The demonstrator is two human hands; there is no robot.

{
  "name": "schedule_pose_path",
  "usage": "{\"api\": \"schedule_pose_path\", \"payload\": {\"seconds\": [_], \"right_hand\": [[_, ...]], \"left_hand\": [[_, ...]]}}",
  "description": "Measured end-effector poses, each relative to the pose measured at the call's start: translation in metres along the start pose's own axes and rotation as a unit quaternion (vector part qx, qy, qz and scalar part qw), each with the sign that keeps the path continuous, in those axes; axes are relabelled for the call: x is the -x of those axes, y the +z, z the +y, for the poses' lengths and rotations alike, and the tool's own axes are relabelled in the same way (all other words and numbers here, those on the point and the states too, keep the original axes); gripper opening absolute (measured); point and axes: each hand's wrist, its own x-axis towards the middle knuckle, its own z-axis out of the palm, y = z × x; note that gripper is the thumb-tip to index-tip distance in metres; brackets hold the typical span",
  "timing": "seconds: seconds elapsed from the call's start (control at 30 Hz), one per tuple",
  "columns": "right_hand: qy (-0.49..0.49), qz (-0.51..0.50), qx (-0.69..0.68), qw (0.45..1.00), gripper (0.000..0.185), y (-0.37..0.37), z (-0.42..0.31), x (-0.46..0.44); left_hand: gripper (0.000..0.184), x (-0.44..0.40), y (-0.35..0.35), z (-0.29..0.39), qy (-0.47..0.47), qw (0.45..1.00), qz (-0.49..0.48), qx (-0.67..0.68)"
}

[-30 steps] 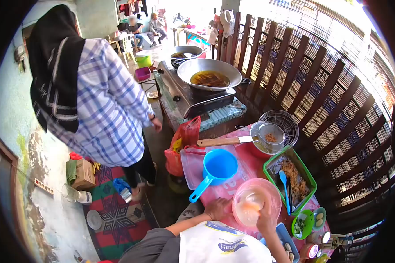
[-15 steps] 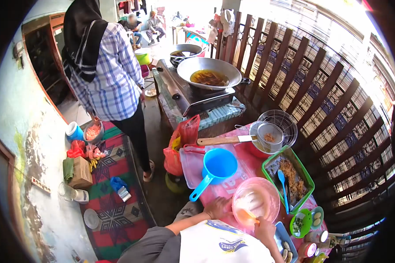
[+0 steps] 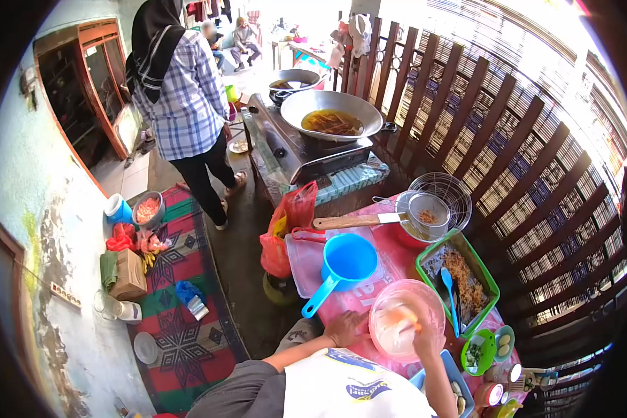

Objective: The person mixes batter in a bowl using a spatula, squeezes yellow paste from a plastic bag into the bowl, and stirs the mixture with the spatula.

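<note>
A pink plastic bowl with creamy white batter stands at the front of the table. At its left side my left hand rests on the pink table cover, fingers stretched toward the bowl's wall and holding nothing. My right hand is over the bowl's right edge, closed around an orange-tan stirring utensil. The utensil's lower end is blurred in the batter, so its exact kind is unclear. Close behind the bowl sits a blue dipper with its handle pointing toward me.
Right of the bowl are a green-rimmed tray of fried bits with a blue spoon, a green bowl and a blue tray. Strainers lie behind. A wok of oil sits on the stove. A person stands left.
My right hand has moved up and right along the bowl's edge, the utensil sweeping through the batter. My left hand stays put. The standing person has stepped away, further back and right.
</note>
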Motion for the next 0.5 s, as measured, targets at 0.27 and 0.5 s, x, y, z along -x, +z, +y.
{"api": "schedule_pose_path", "payload": {"seconds": [0.27, 0.5], "right_hand": [[-0.204, -0.09, 0.076, 0.972, 0.024, 0.014, -0.009, 0.009], [-0.106, -0.129, 0.058, 0.984, 0.018, -0.033, 0.0, 0.039]], "left_hand": [[0.072, -0.002, -0.003, 0.0, -0.002, 1.0, 0.002, -0.008], [0.071, -0.003, 0.002, -0.002, 0.009, 1.0, 0.023, 0.003]]}}
